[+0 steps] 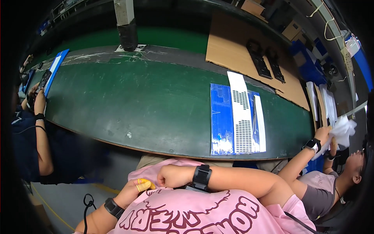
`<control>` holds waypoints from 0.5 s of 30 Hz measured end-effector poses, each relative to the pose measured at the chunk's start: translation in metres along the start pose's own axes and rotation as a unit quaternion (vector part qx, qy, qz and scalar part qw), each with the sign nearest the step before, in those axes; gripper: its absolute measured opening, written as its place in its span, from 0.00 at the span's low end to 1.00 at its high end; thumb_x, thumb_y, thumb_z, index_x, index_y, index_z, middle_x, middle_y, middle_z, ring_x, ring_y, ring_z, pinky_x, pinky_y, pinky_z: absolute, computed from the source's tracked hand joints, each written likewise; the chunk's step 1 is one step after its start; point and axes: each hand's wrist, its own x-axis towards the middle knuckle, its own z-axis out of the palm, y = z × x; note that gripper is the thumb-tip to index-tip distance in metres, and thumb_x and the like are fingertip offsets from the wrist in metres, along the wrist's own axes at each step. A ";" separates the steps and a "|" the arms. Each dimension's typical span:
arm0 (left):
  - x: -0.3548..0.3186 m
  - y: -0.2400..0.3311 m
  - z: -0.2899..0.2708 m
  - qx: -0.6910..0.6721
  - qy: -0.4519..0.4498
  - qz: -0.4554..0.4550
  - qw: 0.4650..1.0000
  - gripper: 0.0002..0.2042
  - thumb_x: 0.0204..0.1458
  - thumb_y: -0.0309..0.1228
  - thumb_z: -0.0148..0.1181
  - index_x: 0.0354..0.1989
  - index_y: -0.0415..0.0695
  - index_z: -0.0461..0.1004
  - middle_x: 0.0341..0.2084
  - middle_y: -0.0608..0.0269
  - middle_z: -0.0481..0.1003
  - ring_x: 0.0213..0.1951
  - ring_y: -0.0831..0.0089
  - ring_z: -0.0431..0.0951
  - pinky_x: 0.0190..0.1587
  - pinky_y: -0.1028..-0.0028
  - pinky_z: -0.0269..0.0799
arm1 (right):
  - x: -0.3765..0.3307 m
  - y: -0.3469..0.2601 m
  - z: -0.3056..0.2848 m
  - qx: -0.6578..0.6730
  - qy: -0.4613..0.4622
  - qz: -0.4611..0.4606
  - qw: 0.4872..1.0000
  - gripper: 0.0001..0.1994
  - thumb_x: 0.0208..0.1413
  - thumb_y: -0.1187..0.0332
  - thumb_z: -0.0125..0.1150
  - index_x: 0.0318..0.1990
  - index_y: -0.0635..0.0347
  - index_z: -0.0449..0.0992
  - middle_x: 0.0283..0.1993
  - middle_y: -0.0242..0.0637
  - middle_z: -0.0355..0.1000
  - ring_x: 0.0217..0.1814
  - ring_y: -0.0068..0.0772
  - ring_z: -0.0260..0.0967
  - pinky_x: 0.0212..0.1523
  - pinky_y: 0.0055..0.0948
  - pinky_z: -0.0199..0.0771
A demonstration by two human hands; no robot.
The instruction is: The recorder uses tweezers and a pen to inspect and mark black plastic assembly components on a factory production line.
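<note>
My left hand (pixel 137 190) is held in front of my pink shirt, with yellow finger cots on its fingertips. Its fingers are bent and pressed together; whether anything is between them is hidden. Close beside it, my right hand (pixel 174 175) is curled into a loose fist near the table's front edge, its palm side out of sight. On the green table ahead and to the right lies a blue plastic board (pixel 222 121). Across the board runs a white sheet (pixel 240 111) with rows of small dark stickers, and a narrow white strip (pixel 258 124) lies next to it.
Brown cardboard (pixel 230 50) covers the far right of the table (pixel 128 97), bearing two black frame-like parts (pixel 259 60). A post (pixel 126 27) rises at the back. On the right, a co-worker handles white plastic film (pixel 343 130); on the left, another holds a dark part.
</note>
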 end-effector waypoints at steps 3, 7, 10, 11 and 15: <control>0.000 0.002 0.001 0.017 0.010 0.001 1.000 0.08 0.52 0.31 0.52 0.33 0.39 0.73 0.29 0.67 0.73 0.31 0.82 0.70 0.36 0.82 0.66 | -0.001 -0.003 -0.002 -0.016 -0.015 -0.011 1.000 0.01 0.36 0.76 0.55 0.21 0.60 0.73 0.18 0.32 0.68 0.20 0.24 0.63 0.22 0.26 0.62; 0.002 0.002 0.000 0.008 -0.008 -0.008 1.000 0.06 0.52 0.29 0.53 0.31 0.40 0.72 0.26 0.69 0.73 0.29 0.83 0.71 0.35 0.82 0.67 | -0.002 -0.002 -0.010 -0.118 -0.101 -0.018 0.988 0.03 0.38 0.75 0.51 0.19 0.64 0.69 0.15 0.37 0.63 0.19 0.26 0.61 0.22 0.29 0.59; 0.002 0.008 0.004 0.032 -0.013 -0.032 0.999 0.04 0.51 0.28 0.55 0.30 0.41 0.72 0.24 0.71 0.71 0.28 0.85 0.69 0.33 0.83 0.67 | -0.023 0.010 -0.016 -0.066 -0.073 -0.024 0.995 0.06 0.43 0.74 0.50 0.18 0.64 0.67 0.15 0.35 0.62 0.19 0.27 0.57 0.23 0.28 0.58; 0.001 0.009 0.005 0.033 -0.014 -0.034 0.999 0.04 0.51 0.28 0.55 0.30 0.41 0.72 0.24 0.71 0.71 0.28 0.85 0.69 0.33 0.83 0.67 | -0.026 0.013 -0.014 -0.022 -0.068 -0.016 0.997 0.05 0.42 0.74 0.50 0.18 0.63 0.67 0.15 0.34 0.62 0.19 0.26 0.58 0.23 0.27 0.59; 0.003 0.008 -0.002 0.030 -0.051 -0.028 0.998 0.03 0.48 0.23 0.57 0.31 0.40 0.71 0.26 0.71 0.71 0.29 0.86 0.69 0.34 0.84 0.66 | -0.030 0.026 -0.009 0.041 -0.022 -0.001 0.999 0.05 0.47 0.73 0.52 0.22 0.62 0.70 0.18 0.29 0.64 0.22 0.20 0.58 0.25 0.24 0.60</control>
